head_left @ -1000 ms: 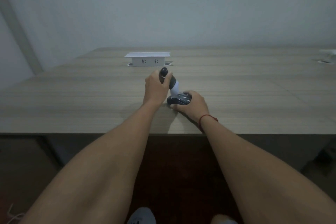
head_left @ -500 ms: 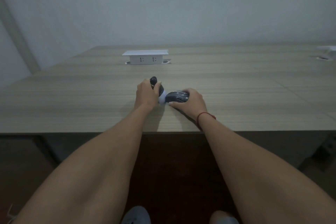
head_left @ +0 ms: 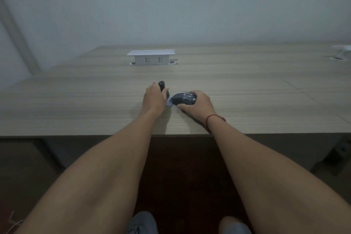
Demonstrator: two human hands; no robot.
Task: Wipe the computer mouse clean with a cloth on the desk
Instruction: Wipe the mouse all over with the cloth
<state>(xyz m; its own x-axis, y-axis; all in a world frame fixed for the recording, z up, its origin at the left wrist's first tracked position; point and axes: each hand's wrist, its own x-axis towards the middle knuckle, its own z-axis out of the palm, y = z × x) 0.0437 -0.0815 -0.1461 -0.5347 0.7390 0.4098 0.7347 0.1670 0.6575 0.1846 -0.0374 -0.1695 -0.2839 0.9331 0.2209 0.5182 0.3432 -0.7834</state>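
Observation:
A dark computer mouse [head_left: 183, 98] rests on the wooden desk [head_left: 247, 100], a little back from its front edge. My right hand [head_left: 197, 106] grips the mouse from the right and near side. My left hand [head_left: 153, 99] is closed around a dark-handled wiper [head_left: 162, 85], whose handle top sticks out above my fingers. The wiper's white cloth head [head_left: 169, 103] sits low by the desk, against the left end of the mouse. My palm hides most of the handle.
A white pop-up socket box [head_left: 151, 58] stands on the desk behind my hands. Another white fitting [head_left: 341, 54] sits at the far right edge. The desk's front edge [head_left: 76, 136] runs across the view, with my shoes [head_left: 142, 224] on the floor below.
My left hand has come down and toward me with the wiper, so its white head went from above the mouse to its left end. My right hand stays on the mouse.

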